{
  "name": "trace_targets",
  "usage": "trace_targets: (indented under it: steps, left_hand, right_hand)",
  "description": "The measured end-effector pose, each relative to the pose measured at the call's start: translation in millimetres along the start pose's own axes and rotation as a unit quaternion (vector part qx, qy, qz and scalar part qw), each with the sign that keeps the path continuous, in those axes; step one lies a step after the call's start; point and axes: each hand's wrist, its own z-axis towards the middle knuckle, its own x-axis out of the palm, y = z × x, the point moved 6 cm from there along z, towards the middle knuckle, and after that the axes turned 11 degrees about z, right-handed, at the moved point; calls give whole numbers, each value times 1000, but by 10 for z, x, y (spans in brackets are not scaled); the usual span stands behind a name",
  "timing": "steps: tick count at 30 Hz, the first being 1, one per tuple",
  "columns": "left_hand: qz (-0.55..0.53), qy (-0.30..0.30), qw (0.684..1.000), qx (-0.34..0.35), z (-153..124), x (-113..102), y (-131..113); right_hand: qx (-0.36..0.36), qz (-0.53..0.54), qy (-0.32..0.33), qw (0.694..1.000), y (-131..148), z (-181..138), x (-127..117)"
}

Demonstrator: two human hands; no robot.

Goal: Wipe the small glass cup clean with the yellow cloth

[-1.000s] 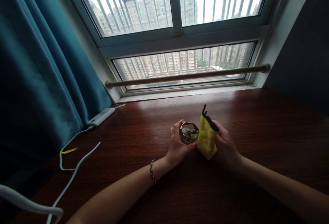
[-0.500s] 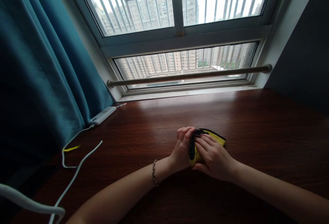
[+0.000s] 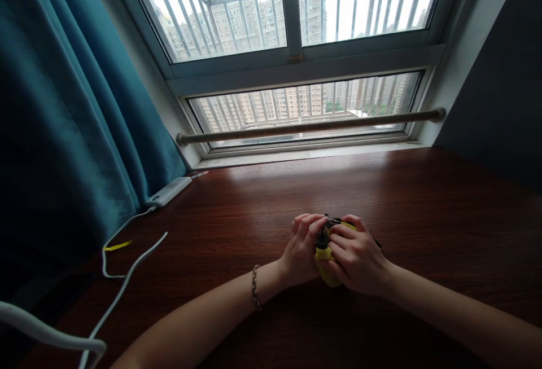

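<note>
Together, clasped around a yellow cloth (image 3: 324, 256) with dark trim: left hand (image 3: 301, 247) and right hand (image 3: 358, 256), fingers curled tight, bundle bunched between the palms just above a dark wooden desk (image 3: 423, 200). Beaded bracelet (image 3: 254, 286) on the left wrist. Farther left — white cables (image 3: 127, 273) and a white power bank (image 3: 168, 190) beside a teal curtain (image 3: 63, 121). Beyond, a barred window (image 3: 296, 47) with a wooden rod (image 3: 309, 126) across its lower pane.
</note>
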Motion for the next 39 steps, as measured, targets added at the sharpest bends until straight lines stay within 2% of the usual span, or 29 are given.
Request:
trace_targets:
  steps: [5,8,10,13,17,21,26,30,33,36,39]
  left_hand:
    - [-3,-29,998,-63,34,-32,81]
    - [-10,-30,996,-86,36,-28,119]
    - [-16,-26,995,-92,33,-19,136]
    - [-23,-20,995,-99,24,-7,155]
    - [-33,-7,995,-93,14,14,145]
    - [-42,13,995,-88,14,39,120]
    - [-42,25,995,-86,20,49,102]
    - [-42,21,995,-84,14,60,100]
    - [-44,10,993,-105,8,71,131]
    - [-48,-2,988,-147,5,77,200]
    - [-63,-7,980,-188,12,69,277]
  right_hand:
    - [27,-131,-28,991,11,-55,0]
    - [72,-131,-24,988,-59,-70,40]
    - [106,-71,-5,992,-123,-68,77]
    - [144,81,40,985,-186,-42,108]
    - [121,247,61,960,-151,46,21]
    - [96,295,62,949,-170,92,-63]
    - [113,261,95,954,-239,82,-52]
    - [115,123,121,978,-195,96,-50]
    - [123,43,122,984,-172,101,-55]
    - [125,20,86,988,-226,92,-91]
    - [149,88,19,985,-404,76,-164]
